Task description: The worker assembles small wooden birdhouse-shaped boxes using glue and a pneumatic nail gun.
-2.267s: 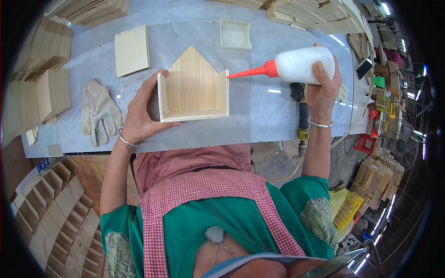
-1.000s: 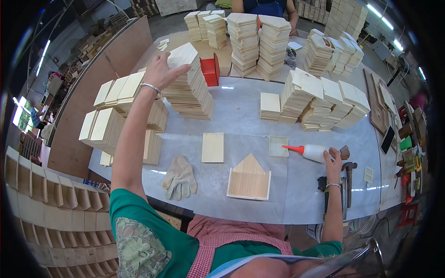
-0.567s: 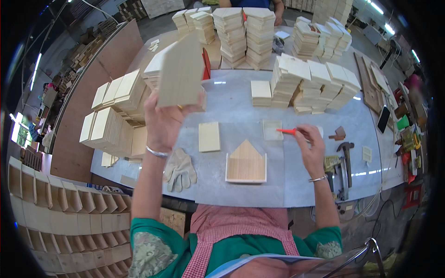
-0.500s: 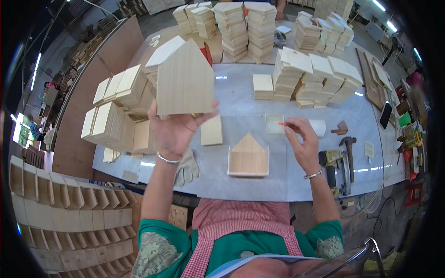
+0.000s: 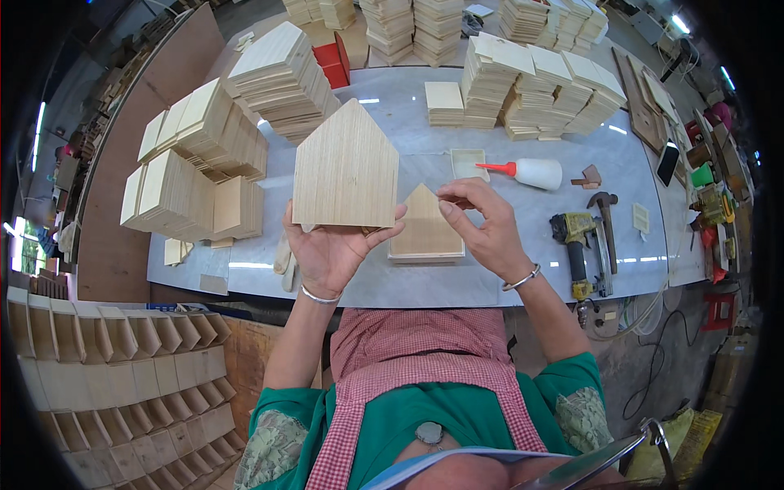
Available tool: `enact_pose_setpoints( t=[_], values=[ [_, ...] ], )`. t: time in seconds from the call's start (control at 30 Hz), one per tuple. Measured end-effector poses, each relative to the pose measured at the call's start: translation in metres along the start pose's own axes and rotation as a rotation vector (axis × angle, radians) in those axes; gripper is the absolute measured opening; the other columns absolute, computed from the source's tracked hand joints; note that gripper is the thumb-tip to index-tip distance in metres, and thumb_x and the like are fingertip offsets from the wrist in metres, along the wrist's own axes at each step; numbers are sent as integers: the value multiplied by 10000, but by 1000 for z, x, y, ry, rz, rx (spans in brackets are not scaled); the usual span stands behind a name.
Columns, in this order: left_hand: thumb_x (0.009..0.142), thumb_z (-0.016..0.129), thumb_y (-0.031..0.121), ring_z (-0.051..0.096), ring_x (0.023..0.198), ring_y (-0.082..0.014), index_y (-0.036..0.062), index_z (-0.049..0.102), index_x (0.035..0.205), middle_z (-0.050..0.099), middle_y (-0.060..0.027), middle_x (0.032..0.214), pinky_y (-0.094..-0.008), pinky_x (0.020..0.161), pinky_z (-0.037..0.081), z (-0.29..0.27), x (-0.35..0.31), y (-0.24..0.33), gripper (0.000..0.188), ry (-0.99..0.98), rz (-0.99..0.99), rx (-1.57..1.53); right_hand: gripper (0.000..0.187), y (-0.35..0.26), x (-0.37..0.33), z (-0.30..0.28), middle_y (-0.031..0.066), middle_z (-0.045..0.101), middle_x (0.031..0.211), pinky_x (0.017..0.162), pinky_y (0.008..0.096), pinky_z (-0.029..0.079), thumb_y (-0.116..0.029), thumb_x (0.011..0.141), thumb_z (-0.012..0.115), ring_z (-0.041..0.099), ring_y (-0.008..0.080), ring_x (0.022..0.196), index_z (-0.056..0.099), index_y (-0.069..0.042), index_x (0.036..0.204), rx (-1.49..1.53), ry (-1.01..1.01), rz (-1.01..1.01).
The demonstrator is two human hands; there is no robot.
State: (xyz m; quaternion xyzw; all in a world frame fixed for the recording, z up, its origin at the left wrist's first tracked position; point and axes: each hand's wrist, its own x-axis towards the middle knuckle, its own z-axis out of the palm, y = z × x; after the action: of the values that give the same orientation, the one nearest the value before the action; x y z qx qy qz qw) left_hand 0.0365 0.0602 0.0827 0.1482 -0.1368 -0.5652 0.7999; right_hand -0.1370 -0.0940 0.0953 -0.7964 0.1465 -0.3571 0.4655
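Note:
My left hand (image 5: 335, 257) grips the lower edge of a house-shaped wooden panel (image 5: 347, 167), raised above the table with its broad face showing. Beside it, my right hand (image 5: 483, 227) is held with thumb and forefinger curved and a small gap between them, nothing visible in the fingers. Partly behind that hand, a small wooden box with a pointed house-shaped back (image 5: 425, 224) rests on the tabletop. Just beyond, a white glue bottle with a red nozzle (image 5: 539, 173) lies on its side, its tip by a shallow square pale tray (image 5: 467, 163).
Stacks of house-shaped panels (image 5: 282, 77) and wooden pieces (image 5: 184, 196) stand at the left, more stacks (image 5: 498, 82) at the back. On the right lie a nail gun (image 5: 578, 245), a hammer (image 5: 604, 220) and a phone (image 5: 668, 163). A pale glove (image 5: 286, 257) lies by my left wrist.
My right hand has let go of the glue bottle and moved left toward the panel. The panel in my left hand sits lower in the view, which has shifted.

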Motion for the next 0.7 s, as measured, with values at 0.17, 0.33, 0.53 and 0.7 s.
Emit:
enact_pose_setpoints(
  t=[0.17, 0.33, 0.53, 0.7],
  values=[
    [824, 439, 687, 294, 1249, -606, 65, 162, 1470, 254, -265, 1454, -671, 1003, 337, -1, -4, -10, 939, -32, -26, -102, 188, -7, -4, 2, 81, 609, 993, 773, 265, 499, -83, 880, 634, 623, 150, 870, 624, -3, 1050, 5, -55, 30],
    [818, 504, 628, 407, 1230, -496, 58, 312, 1411, 307, -232, 1435, -567, 1004, 390, 3, -3, -12, 844, 31, 12, 283, 211, -11, -10, 4, 76, 617, 1001, 775, 262, 498, -117, 898, 626, 616, 136, 886, 612, -5, 1076, 77, -81, 100],
    [631, 833, 278, 401, 1228, -347, 22, 449, 1306, 328, -187, 1379, -437, 978, 401, 6, -5, -32, 817, 99, 660, 2013, 312, -17, -22, 30, 120, 650, 900, 705, 271, 527, -190, 902, 621, 653, 161, 804, 559, 42, 1101, 317, -75, 337],
    [755, 767, 173, 491, 1132, -231, -9, 452, 1311, 456, -148, 1292, -360, 956, 425, -17, -9, -33, 664, 213, 579, 1615, 261, 15, -27, 28, 89, 667, 867, 646, 249, 504, -135, 888, 628, 627, 108, 715, 570, 52, 1060, 342, 86, 338]
  ],
)
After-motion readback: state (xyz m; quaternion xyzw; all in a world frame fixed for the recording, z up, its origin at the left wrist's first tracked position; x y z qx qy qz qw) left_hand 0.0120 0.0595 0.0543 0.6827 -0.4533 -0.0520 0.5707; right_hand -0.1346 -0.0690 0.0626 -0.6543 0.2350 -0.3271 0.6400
